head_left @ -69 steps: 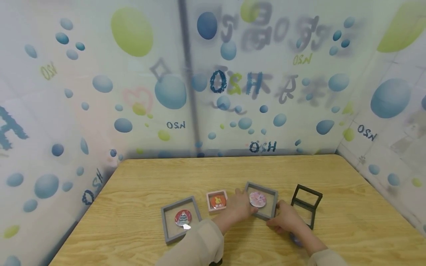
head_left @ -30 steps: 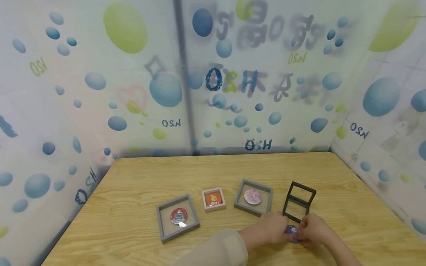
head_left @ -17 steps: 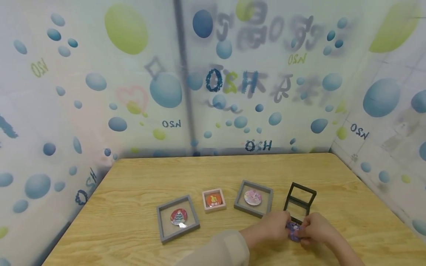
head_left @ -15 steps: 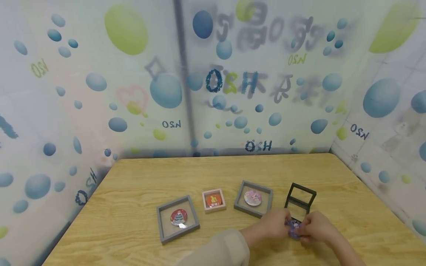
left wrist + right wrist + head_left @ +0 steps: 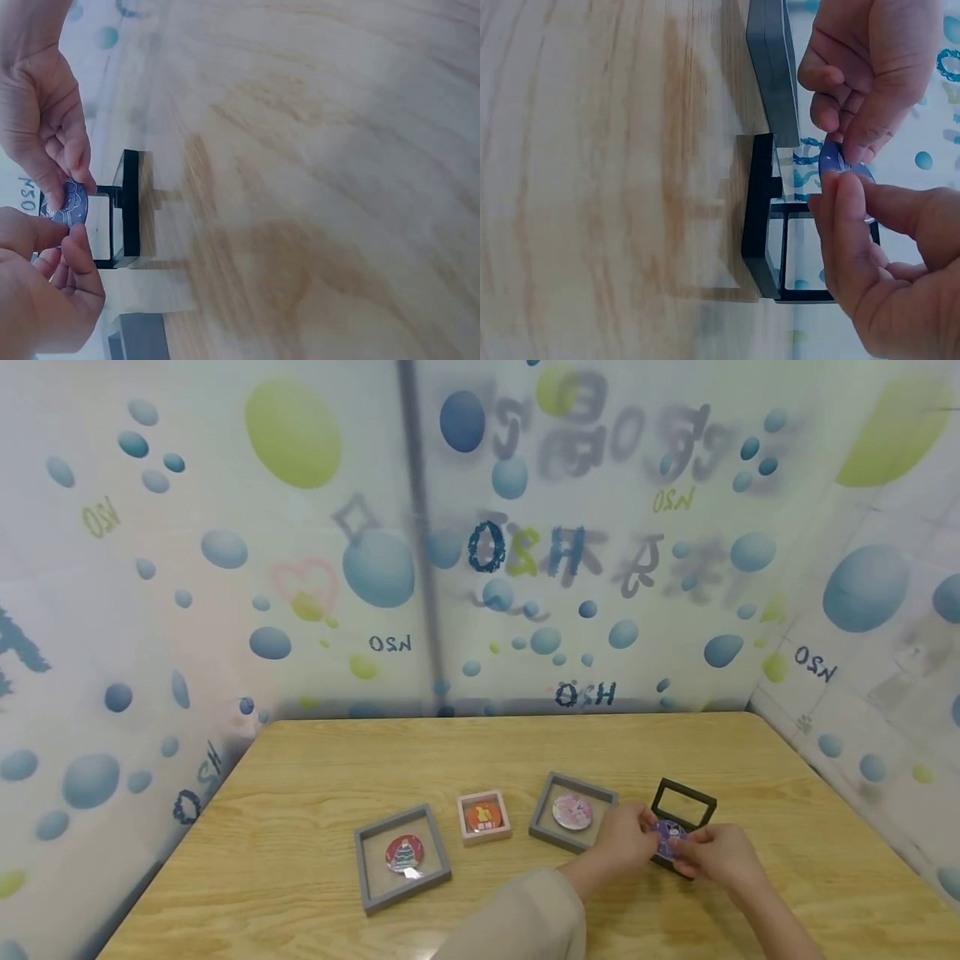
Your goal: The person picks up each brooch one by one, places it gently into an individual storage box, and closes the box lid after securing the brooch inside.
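Note:
A round purple badge [image 5: 672,839] with a cartoon figure is held between both hands, over the lower half of an unfolded black display frame [image 5: 690,790]. My left hand [image 5: 624,839] pinches its left edge, while my right hand [image 5: 723,857] pinches the right one. Seen from the left wrist, the badge [image 5: 71,204] is raised above the black frame [image 5: 131,206], thumbs and fingertips on its rim. In the right wrist view the fingers cover much of the badge [image 5: 831,159]. One half of the black frame lies on the table; the other stands tilted up behind it.
Left of the hands, a grey frame [image 5: 585,783] holds a pink badge [image 5: 572,812]. Farther left are a small pink frame [image 5: 484,837] with an orange thumbs-up badge and a larger grey frame [image 5: 362,872] with a red tree badge. A patterned curtain [image 5: 495,635] hangs behind the wooden table [image 5: 420,760].
Both hands left the grey frame's area and took hold of the purple badge in front of the black frame. They have since moved it up and away, over the frame's lower half.

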Tool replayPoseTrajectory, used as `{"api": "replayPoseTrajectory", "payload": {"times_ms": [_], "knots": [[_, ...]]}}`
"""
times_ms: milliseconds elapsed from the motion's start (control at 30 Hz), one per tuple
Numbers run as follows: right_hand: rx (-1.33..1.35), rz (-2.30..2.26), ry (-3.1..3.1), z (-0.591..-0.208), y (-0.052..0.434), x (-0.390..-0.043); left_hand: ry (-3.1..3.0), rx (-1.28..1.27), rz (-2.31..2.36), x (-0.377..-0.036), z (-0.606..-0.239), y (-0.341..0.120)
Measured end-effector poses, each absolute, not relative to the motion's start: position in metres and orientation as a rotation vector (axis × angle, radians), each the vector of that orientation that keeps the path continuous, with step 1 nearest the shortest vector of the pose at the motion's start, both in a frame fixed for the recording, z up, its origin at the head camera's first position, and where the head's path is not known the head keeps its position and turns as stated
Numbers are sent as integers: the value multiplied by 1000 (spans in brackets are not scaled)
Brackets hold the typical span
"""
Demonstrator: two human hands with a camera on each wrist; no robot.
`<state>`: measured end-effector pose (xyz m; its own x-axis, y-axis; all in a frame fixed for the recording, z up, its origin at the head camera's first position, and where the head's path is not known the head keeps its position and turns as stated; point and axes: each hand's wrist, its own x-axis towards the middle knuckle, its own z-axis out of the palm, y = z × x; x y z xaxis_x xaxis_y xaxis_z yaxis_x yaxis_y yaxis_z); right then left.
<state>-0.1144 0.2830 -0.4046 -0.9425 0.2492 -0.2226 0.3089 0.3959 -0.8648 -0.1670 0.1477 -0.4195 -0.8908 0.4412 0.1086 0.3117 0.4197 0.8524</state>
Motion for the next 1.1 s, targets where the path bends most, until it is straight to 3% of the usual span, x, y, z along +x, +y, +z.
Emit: {"api": "replayPoseTrajectory", "payload": {"times_ms": [1100], "knots": [[534,-1238,2956,-429,290,-124,3070,731,630,-174,-432,177]]}}
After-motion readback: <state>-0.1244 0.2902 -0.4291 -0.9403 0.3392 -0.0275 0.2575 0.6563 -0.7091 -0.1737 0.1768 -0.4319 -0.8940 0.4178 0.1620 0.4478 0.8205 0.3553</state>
